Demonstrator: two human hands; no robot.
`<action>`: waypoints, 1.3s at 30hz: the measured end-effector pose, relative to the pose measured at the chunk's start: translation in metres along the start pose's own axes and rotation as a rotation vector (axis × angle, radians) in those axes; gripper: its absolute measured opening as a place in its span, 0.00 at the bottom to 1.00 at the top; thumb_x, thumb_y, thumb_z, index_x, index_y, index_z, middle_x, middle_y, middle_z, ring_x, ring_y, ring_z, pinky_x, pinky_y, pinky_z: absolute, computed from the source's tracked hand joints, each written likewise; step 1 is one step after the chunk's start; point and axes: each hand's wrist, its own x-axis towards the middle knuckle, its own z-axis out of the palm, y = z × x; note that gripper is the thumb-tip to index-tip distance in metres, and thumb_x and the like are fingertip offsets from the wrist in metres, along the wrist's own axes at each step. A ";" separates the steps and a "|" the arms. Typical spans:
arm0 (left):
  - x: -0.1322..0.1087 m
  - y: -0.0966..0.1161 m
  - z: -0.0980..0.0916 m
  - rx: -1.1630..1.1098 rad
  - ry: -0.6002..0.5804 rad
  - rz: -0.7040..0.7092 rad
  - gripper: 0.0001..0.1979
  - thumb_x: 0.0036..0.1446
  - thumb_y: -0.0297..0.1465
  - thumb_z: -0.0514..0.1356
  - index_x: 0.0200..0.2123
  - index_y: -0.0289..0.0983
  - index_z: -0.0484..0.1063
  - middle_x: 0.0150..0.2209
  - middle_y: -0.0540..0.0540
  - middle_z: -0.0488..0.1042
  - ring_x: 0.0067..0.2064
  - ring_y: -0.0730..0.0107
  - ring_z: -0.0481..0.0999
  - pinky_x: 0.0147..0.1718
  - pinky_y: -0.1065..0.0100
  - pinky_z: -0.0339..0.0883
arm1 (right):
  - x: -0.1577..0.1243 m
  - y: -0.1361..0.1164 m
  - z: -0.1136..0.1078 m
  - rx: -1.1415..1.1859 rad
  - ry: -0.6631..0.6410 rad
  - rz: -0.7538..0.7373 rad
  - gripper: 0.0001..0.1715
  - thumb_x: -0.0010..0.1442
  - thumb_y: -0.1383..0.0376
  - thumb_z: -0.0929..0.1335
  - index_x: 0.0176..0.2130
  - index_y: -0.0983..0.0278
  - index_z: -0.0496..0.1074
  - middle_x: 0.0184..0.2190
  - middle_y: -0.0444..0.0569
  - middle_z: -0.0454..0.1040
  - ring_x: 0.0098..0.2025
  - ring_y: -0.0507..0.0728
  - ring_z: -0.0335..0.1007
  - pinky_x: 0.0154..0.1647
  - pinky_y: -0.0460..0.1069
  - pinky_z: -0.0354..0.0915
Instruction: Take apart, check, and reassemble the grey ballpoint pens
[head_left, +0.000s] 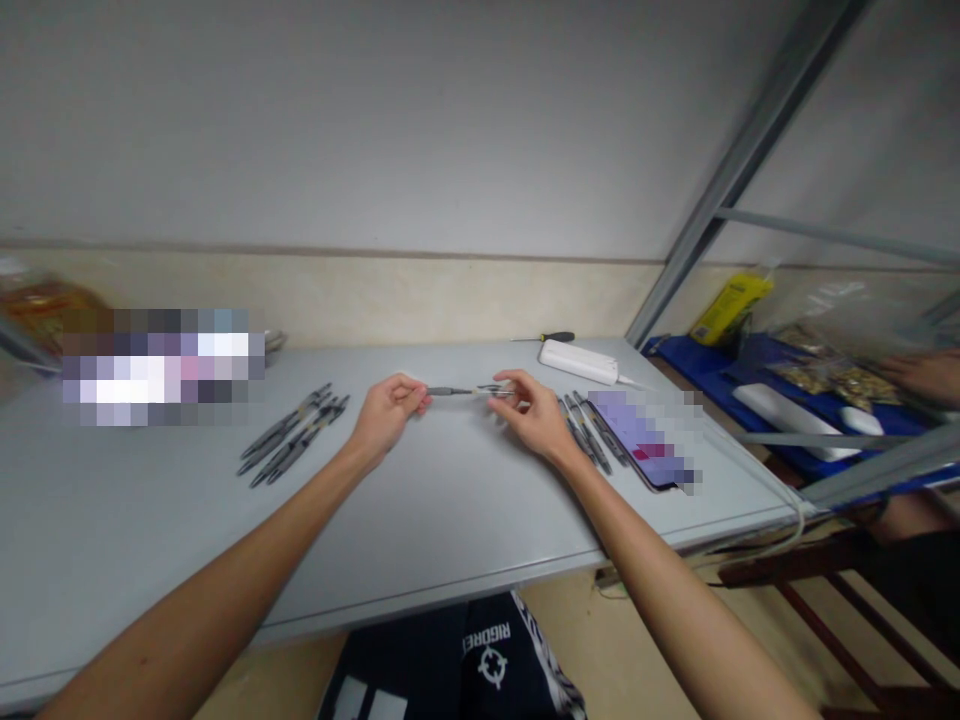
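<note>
Above the middle of the table, my left hand [391, 408] pinches the end of a dark grey pen barrel [448, 391], whose thin tip points right. Facing it, my right hand [534, 408] has its thumb and fingers round a clear-and-dark pen part [491, 390], partly hidden by the fingers. The two parts lie nearly in line; whether they touch is too small to tell. To the left of my left hand lies a group of grey pens [289, 440]. More pens [600, 430] lie beside my right wrist.
A phone [637, 440] lies right of the pens. Behind it are a white oblong device [577, 361] with a cable and a screwdriver [559, 337]. Metal posts [694, 235] edge the table's right side. Beyond them, another person's hand [919, 375] is near a bag of small brass-coloured parts [844, 375].
</note>
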 end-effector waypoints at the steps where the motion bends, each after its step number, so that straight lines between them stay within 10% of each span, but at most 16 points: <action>1: 0.000 -0.001 -0.001 0.000 0.003 -0.003 0.17 0.38 0.40 0.68 0.25 0.34 0.69 0.19 0.49 0.73 0.24 0.73 0.71 0.27 0.70 0.62 | 0.000 0.000 0.000 -0.001 0.004 -0.014 0.21 0.50 0.56 0.69 0.42 0.63 0.71 0.23 0.43 0.68 0.25 0.52 0.63 0.27 0.45 0.58; 8: 0.002 -0.003 -0.002 0.027 -0.002 0.001 0.18 0.38 0.41 0.68 0.26 0.34 0.69 0.21 0.48 0.73 0.23 0.73 0.70 0.26 0.70 0.61 | 0.000 -0.001 0.000 -0.156 -0.091 0.041 0.27 0.60 0.53 0.60 0.21 0.66 0.72 0.12 0.40 0.57 0.18 0.49 0.53 0.23 0.45 0.51; 15: 0.002 -0.002 -0.002 0.001 0.028 -0.008 0.16 0.37 0.40 0.67 0.25 0.34 0.69 0.20 0.48 0.74 0.22 0.75 0.68 0.25 0.70 0.60 | 0.001 0.000 0.000 -0.013 -0.008 -0.032 0.22 0.51 0.56 0.68 0.45 0.63 0.71 0.27 0.44 0.72 0.26 0.51 0.64 0.28 0.45 0.58; 23: 0.000 0.001 0.000 0.023 -0.003 -0.012 0.16 0.37 0.39 0.68 0.25 0.34 0.70 0.21 0.48 0.74 0.22 0.74 0.69 0.25 0.70 0.60 | 0.000 0.000 -0.001 -0.068 -0.136 0.128 0.32 0.60 0.49 0.56 0.19 0.65 0.69 0.10 0.40 0.56 0.16 0.50 0.54 0.23 0.46 0.53; 28: 0.002 -0.003 -0.002 -0.005 0.015 -0.027 0.15 0.37 0.38 0.67 0.24 0.34 0.69 0.20 0.48 0.73 0.21 0.75 0.68 0.24 0.70 0.60 | 0.000 0.001 0.001 -0.025 -0.018 0.008 0.20 0.53 0.52 0.66 0.39 0.64 0.73 0.21 0.42 0.69 0.23 0.51 0.61 0.27 0.45 0.58; 35: 0.000 -0.003 -0.001 -0.004 -0.015 -0.045 0.15 0.38 0.37 0.67 0.24 0.33 0.70 0.20 0.48 0.73 0.21 0.76 0.67 0.24 0.71 0.60 | 0.001 0.004 0.001 -0.086 -0.061 0.016 0.21 0.58 0.54 0.61 0.22 0.64 0.68 0.14 0.41 0.60 0.19 0.50 0.55 0.24 0.45 0.53; 39: 0.000 0.000 0.000 -0.066 0.014 -0.095 0.15 0.37 0.37 0.68 0.23 0.33 0.69 0.19 0.49 0.72 0.21 0.76 0.67 0.23 0.71 0.60 | 0.000 0.002 0.002 -0.005 -0.028 0.001 0.17 0.56 0.53 0.64 0.34 0.64 0.71 0.16 0.40 0.61 0.20 0.50 0.56 0.24 0.45 0.54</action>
